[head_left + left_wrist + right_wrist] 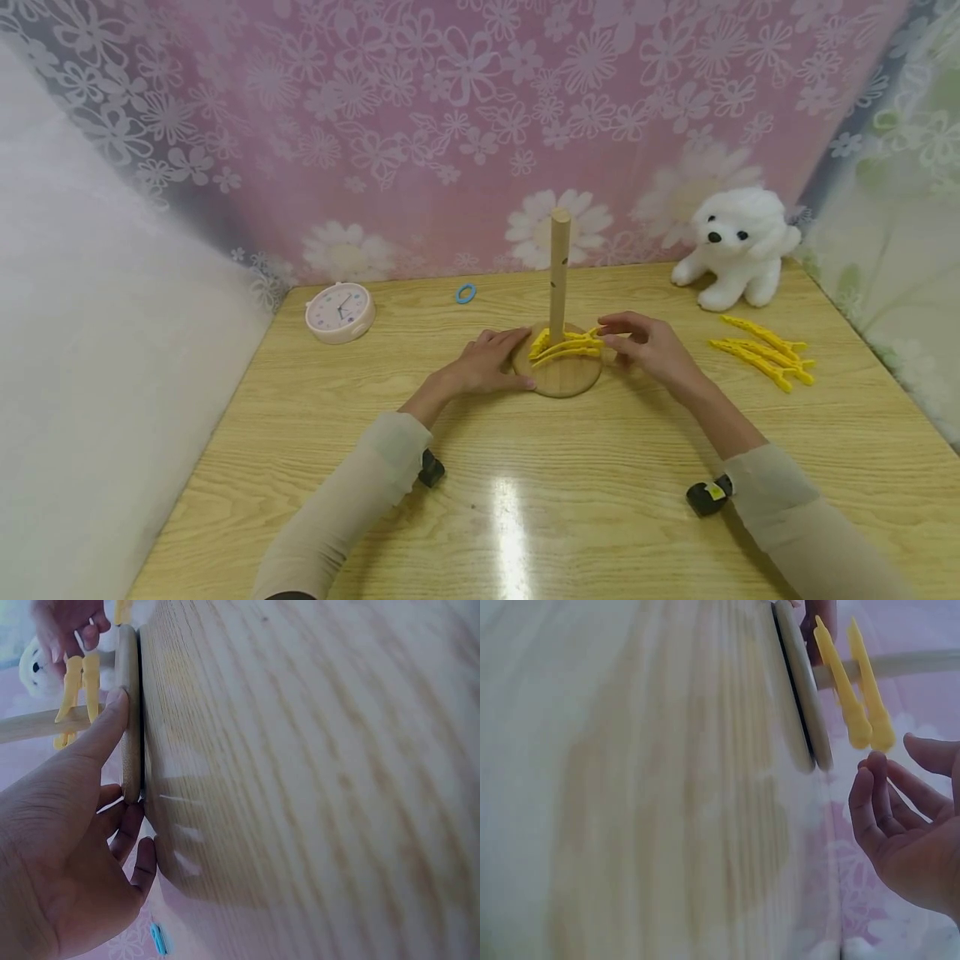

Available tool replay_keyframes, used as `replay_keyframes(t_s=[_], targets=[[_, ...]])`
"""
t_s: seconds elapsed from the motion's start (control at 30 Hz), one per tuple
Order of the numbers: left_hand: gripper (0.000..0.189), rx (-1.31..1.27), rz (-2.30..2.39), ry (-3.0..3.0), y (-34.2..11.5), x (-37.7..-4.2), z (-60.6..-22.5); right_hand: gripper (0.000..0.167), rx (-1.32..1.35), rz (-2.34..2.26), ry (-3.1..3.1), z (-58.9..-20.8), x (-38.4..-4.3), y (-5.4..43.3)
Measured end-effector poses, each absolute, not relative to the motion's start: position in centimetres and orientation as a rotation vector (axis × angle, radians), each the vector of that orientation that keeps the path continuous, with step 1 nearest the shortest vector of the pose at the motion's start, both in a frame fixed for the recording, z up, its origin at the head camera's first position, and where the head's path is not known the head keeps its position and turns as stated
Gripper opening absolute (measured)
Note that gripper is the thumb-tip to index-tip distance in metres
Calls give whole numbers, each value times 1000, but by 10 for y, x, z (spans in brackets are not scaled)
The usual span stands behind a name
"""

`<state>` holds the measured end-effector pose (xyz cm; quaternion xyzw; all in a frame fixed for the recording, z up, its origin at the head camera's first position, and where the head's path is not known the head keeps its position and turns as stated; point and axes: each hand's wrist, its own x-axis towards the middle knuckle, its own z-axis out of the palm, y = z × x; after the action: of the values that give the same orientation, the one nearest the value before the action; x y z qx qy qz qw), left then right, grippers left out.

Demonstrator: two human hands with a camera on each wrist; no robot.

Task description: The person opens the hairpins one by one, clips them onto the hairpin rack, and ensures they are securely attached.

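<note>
A wooden pole [559, 279] rises upright from a round wooden base [562, 385] on the table. Around the pole's foot lie several slim yellow plastic pieces [566, 348], low over the base. My left hand [487, 362] grips the base's left edge, thumb at the near side and fingers round the far side. Over the right edge is my right hand [651, 348], its thumb held apart from its fingers. In the right wrist view its fingertips are right at the rounded ends of two yellow pieces [870, 690], with nothing pinched between thumb and fingers.
More loose yellow pieces [765, 354] with forked ends lie to the right. Behind them sits a white plush dog [738, 250]. A pink alarm clock [340, 313] lies at the back left, and a small blue ring [465, 293] lies near the table's back edge.
</note>
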<state>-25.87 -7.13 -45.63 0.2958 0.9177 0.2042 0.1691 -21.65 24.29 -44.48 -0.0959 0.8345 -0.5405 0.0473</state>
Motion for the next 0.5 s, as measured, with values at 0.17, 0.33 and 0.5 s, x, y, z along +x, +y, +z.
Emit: replay_keyframes(t_s=[0.17,0.33,0.5], targets=[[99,851,572,2612,-72,-261,-459,49,-254,-1631,2564,-444,-210,261],[99,847,574,2613,-73,-260,-459,55,-218,-1623,2572,-444,-201,286],[99,850,584,2615,-73,-260,-457,61,-176,-1612,2566,-443,-192,315]])
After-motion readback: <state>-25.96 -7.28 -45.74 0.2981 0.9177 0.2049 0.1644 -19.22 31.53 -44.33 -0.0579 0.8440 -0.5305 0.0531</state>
